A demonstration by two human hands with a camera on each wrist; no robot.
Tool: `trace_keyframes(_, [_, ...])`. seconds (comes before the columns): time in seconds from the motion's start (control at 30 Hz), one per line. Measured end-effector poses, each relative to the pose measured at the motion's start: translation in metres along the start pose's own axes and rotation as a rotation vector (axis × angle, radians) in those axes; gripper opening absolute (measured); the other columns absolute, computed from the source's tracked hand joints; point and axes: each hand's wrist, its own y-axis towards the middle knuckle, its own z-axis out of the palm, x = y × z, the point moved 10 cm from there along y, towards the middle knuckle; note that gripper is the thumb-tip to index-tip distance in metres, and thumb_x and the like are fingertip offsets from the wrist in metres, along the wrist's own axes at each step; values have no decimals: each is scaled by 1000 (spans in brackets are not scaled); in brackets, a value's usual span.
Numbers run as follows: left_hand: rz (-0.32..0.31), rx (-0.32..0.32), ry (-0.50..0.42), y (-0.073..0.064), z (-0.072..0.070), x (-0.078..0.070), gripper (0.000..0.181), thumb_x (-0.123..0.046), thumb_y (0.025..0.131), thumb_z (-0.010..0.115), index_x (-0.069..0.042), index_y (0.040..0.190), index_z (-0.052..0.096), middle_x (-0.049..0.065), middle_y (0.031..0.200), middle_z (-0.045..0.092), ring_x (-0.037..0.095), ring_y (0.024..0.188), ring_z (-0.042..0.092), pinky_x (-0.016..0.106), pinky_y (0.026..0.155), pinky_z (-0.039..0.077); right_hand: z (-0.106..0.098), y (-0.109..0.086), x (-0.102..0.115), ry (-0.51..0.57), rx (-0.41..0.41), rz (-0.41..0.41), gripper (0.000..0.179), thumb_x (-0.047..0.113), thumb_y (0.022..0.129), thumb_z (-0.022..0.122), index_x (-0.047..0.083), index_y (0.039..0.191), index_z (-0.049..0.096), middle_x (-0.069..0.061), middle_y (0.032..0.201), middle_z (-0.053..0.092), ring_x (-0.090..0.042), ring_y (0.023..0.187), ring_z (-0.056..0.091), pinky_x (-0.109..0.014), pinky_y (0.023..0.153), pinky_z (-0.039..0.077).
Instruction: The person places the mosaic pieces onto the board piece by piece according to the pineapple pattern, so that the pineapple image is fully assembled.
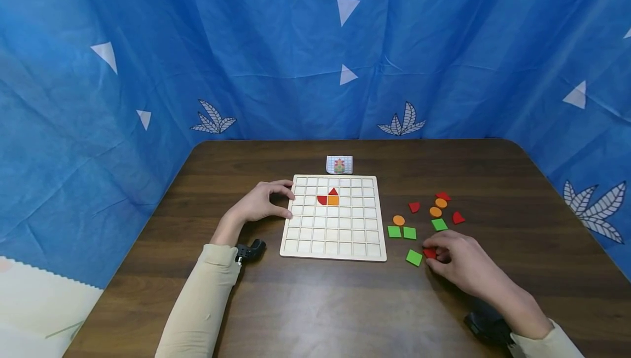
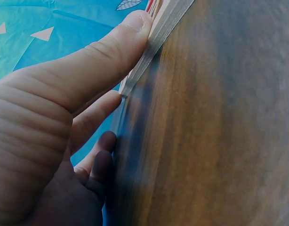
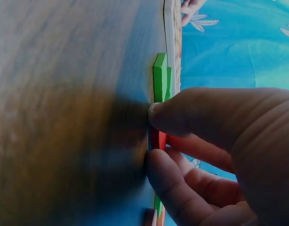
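Observation:
A pale gridded board [image 1: 319, 235] lies on the table, bearing a red triangle [image 1: 333, 191], an orange square [image 1: 333, 200] and a red quarter-circle [image 1: 322, 200] side by side near its upper middle. My left hand [image 1: 258, 201] touches the board's left edge with its thumb and fingers spread along it; in the left wrist view the thumb [image 2: 114, 52] lies against that edge. Right of the board, my right hand [image 1: 458, 259] pinches a red tile [image 1: 430, 253] between thumb and fingers. That red tile [image 3: 158, 136] is partly hidden by the fingertips. Beside it lies a green square [image 1: 414, 258].
A small printed picture card [image 1: 339, 165] is behind the board. Several loose tiles are scattered to the right: green squares [image 1: 409, 232], orange circles [image 1: 398, 220] and red pieces [image 1: 458, 218]. A blue patterned cloth [image 1: 296, 46] hangs behind the wooden table [image 1: 315, 303].

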Motion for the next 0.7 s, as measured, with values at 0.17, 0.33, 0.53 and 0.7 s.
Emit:
trace_keyframes(0.17, [1,1,-2,-1,0,0,39,-26,75,94,-20,109,75,5,155,53,27,151,40,50,125,31,2,0,3,-18,23,-35,28,13,82,87,8,107,77,0,102,68,-4,77,57,-22,63,52])
trace_keyframes(0.33, [3,0,-4,-1,0,1,39,-25,75,94,-20,109,75,5,154,53,27,150,40,49,125,31,3,-1,3,-15,58,-35,27,9,83,84,6,109,76,0,102,68,-4,79,57,-24,65,52])
trace_keyframes(0.53, [2,0,0,-2,0,0,38,-26,76,93,-20,109,75,5,155,52,28,151,40,50,125,31,0,-3,9,-20,22,-54,24,3,82,78,9,105,75,1,100,66,-5,78,53,-25,66,51])
trace_keyframes(0.7, [6,-2,2,0,0,-2,39,-27,76,94,-21,109,75,5,155,52,28,151,40,50,125,31,5,-6,7,-26,33,20,35,26,82,87,10,110,72,0,102,64,-11,82,52,-31,69,50])
